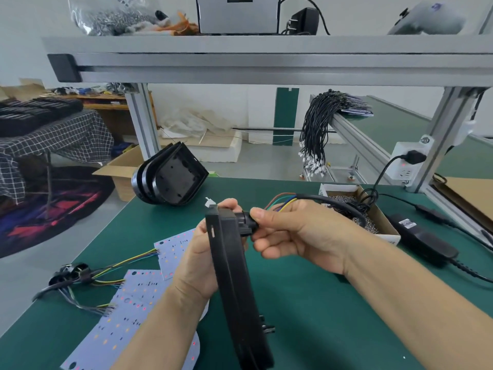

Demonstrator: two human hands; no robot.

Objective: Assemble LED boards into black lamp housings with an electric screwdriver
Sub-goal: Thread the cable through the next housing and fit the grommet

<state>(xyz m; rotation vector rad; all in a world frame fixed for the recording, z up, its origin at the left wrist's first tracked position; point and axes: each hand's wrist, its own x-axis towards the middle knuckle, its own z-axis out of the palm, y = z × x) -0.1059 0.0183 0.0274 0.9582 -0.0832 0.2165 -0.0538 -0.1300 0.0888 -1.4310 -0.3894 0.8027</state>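
Above the green counter's middle | left hand [198, 259] grips black plastic lamp housing [234, 284] edge-on, long axis running away | right hand [290, 231] pinches black cable gland [246, 222] at its far end.

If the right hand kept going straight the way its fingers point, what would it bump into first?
The right hand points leftward and already pinches the black connector on the lamp housing. Going on, it would press into that housing, with the left hand gripping it just behind. Depth is hard to judge.
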